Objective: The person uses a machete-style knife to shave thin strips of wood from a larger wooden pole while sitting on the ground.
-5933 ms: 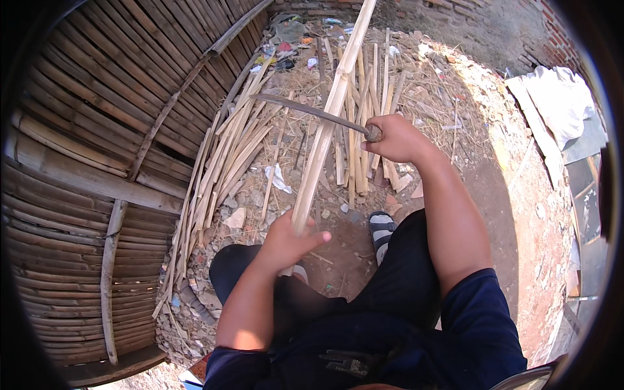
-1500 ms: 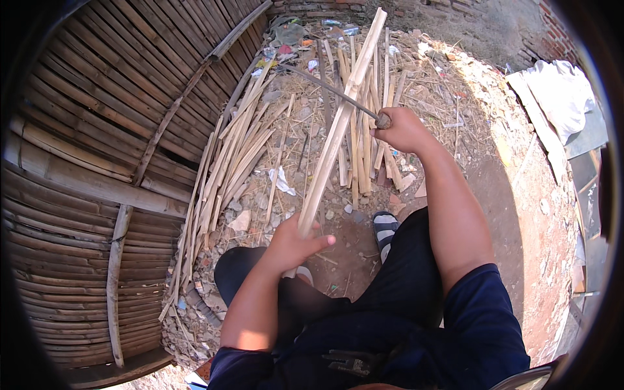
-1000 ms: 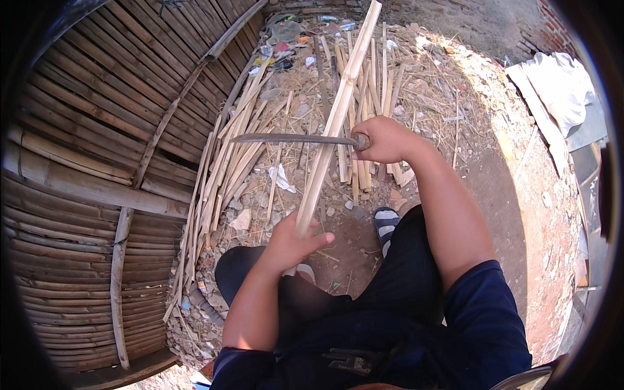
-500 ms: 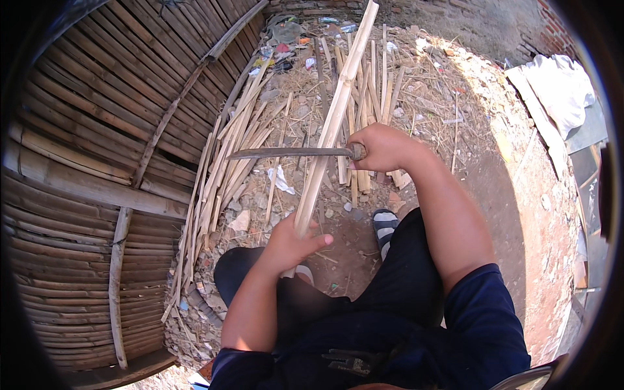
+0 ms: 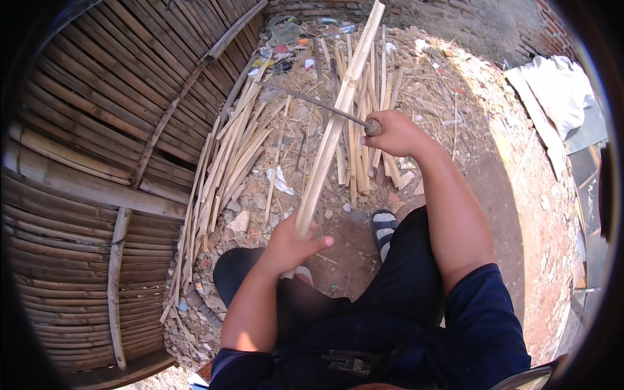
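Note:
A long, pale split bamboo strip slants up and away from my lap, its far end near the top of the view. Low on this strip, my left hand is wrapped around it, thumb pointing right. My right hand grips the round wooden handle of a machete. The blade lies across the strip about midway and reaches to the left, its thin edge seen nearly end-on. Whether the blade is touching the strip or just above it, I cannot tell.
Split bamboo strips lie piled at the left and ahead on rubble-strewn ground. A bamboo slat wall rises on the left, a brick wall at the back. A white sack lies at the right.
My right hand has moved slightly away and to the right, taking the machete farther up the strip. The blade has tilted, its tip now farther up. My left hand has barely moved.

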The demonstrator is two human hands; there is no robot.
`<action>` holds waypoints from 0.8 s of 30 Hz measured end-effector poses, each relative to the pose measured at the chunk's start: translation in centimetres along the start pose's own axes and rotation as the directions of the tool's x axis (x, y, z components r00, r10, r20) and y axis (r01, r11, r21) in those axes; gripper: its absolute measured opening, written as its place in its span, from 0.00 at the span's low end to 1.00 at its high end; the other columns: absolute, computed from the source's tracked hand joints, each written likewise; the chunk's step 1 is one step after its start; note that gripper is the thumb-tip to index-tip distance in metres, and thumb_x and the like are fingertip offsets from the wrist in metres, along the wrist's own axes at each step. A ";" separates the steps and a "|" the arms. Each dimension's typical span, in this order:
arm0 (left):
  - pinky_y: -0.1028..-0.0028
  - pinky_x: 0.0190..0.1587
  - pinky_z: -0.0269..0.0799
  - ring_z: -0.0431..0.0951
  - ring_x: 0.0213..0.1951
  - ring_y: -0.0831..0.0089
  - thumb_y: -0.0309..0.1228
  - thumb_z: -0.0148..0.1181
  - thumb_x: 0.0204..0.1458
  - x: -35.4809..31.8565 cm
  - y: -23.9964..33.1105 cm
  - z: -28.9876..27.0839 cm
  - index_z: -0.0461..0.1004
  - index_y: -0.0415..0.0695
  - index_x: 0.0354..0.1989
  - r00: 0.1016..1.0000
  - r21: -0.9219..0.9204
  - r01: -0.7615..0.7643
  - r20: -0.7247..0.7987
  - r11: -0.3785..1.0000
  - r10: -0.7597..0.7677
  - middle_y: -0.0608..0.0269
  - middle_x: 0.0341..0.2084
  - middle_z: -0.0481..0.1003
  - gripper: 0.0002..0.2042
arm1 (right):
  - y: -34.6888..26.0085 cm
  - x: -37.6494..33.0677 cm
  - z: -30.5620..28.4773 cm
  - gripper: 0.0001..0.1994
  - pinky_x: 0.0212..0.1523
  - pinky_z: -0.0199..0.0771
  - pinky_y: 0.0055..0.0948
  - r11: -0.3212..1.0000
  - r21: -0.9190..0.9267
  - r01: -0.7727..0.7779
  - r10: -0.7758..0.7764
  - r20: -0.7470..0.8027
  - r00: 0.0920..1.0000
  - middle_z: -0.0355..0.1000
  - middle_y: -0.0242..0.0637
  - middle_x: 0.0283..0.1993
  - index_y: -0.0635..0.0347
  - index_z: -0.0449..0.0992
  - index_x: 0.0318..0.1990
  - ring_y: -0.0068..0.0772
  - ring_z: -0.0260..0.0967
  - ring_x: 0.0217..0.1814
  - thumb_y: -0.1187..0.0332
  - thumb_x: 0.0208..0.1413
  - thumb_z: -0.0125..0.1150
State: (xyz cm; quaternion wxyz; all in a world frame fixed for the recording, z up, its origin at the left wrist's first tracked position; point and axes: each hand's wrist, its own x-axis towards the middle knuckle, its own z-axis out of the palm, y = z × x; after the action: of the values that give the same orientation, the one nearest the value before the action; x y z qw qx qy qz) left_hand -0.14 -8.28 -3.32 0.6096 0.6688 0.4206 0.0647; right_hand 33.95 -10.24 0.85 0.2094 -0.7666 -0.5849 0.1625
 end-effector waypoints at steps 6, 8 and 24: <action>0.79 0.21 0.68 0.71 0.21 0.83 0.35 0.82 0.46 -0.1 0.4 0.3 0.71 0.39 0.46 1.000 -0.015 -0.020 -0.012 1.000 0.020 0.71 0.23 0.71 0.26 | -2.5 -0.7 1.4 0.21 0.44 0.76 0.48 0.966 -0.032 0.258 -0.247 0.196 0.949 0.79 0.54 0.34 0.63 0.82 0.44 0.57 0.79 0.41 0.56 0.50 0.76; 0.77 0.25 0.70 0.72 0.24 0.81 0.37 0.82 0.45 -0.3 0.4 0.1 0.72 0.38 0.46 1.000 -0.005 0.003 -0.016 1.000 -0.003 0.69 0.25 0.72 0.27 | -3.8 -1.0 0.4 0.20 0.44 0.76 0.49 0.980 -0.016 0.197 -0.188 0.245 0.951 0.79 0.54 0.35 0.62 0.81 0.42 0.58 0.79 0.41 0.56 0.50 0.75; 0.73 0.35 0.74 0.76 0.31 0.77 0.44 0.84 0.43 -0.1 0.0 0.1 0.74 0.38 0.46 1.000 0.026 0.020 -0.007 0.999 -0.020 0.65 0.30 0.76 0.30 | -2.9 -0.6 0.0 0.27 0.56 0.76 0.47 0.990 -0.070 0.123 -0.101 0.264 0.959 0.80 0.55 0.47 0.61 0.80 0.55 0.57 0.78 0.53 0.55 0.50 0.74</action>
State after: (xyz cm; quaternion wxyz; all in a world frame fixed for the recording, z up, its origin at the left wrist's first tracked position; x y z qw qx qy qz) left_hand -0.10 -8.41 -3.29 0.6001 0.6721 0.4302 0.0557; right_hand 31.37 -10.15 2.35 0.1067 -0.7127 -0.6562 0.2238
